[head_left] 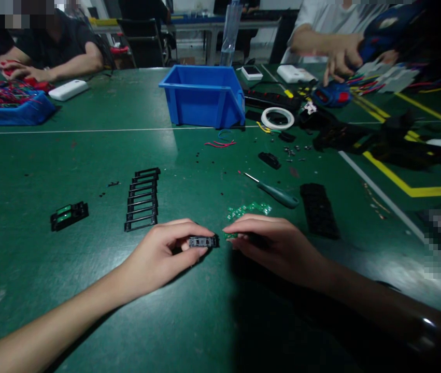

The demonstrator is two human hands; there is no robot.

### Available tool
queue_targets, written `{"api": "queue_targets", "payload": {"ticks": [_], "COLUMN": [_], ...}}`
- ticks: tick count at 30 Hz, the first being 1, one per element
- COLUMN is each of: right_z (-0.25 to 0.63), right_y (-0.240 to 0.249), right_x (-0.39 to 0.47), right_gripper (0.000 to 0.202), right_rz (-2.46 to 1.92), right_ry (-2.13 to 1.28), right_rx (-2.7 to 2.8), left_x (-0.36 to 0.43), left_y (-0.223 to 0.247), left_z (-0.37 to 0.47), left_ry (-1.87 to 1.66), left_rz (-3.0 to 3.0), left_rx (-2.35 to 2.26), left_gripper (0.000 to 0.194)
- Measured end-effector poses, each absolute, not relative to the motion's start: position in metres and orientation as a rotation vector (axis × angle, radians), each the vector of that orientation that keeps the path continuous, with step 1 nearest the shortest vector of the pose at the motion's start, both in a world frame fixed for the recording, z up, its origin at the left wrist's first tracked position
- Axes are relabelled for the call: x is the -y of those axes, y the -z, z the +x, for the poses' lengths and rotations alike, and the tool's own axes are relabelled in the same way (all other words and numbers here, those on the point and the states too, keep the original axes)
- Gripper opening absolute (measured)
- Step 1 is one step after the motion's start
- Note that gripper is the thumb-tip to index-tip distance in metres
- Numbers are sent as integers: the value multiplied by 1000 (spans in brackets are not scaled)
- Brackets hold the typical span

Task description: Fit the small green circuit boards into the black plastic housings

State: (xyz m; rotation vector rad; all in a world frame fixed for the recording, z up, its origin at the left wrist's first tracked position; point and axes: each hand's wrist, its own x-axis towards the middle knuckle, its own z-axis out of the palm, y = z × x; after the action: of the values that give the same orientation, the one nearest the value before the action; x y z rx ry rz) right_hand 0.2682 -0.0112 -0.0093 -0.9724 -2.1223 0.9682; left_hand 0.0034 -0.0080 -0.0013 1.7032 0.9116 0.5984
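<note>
Between the thumb and fingers of my left hand [173, 246] is a small black plastic housing [203, 242], held just above or on the green table. My right hand [272, 238] pinches a small green circuit board [230, 235] a short gap to the right of the housing. Behind my right hand lies a cluster of similar green boards [249, 210]. A row of black plastic frames [142, 199] lies beyond my left hand. Farther left sits a black housing with green boards in it [69, 215]. A screwdriver with a green handle [278, 194] lies beyond my right hand.
A blue bin [204, 103] stands at the back middle, with a white tape ring [278, 118] to its right. Black parts [319, 210] and small screws [296, 151] lie to the right. Two people work across the table, one beside a blue tray of wires [18, 111].
</note>
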Motion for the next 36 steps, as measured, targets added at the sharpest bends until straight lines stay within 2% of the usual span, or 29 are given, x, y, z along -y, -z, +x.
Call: {"api": "queue_targets", "payload": {"ticks": [36], "right_z": [271], "right_y": [9], "right_x": [12], "right_gripper": [25], "right_rz": [-907], "right_ry": [-1022], "right_rx": [2137], "left_x": [8], "left_y": [3], "left_z": [4], "left_ry": [-586], "left_rz": [1713], "left_rx": [-939], "left_gripper": [22]}}
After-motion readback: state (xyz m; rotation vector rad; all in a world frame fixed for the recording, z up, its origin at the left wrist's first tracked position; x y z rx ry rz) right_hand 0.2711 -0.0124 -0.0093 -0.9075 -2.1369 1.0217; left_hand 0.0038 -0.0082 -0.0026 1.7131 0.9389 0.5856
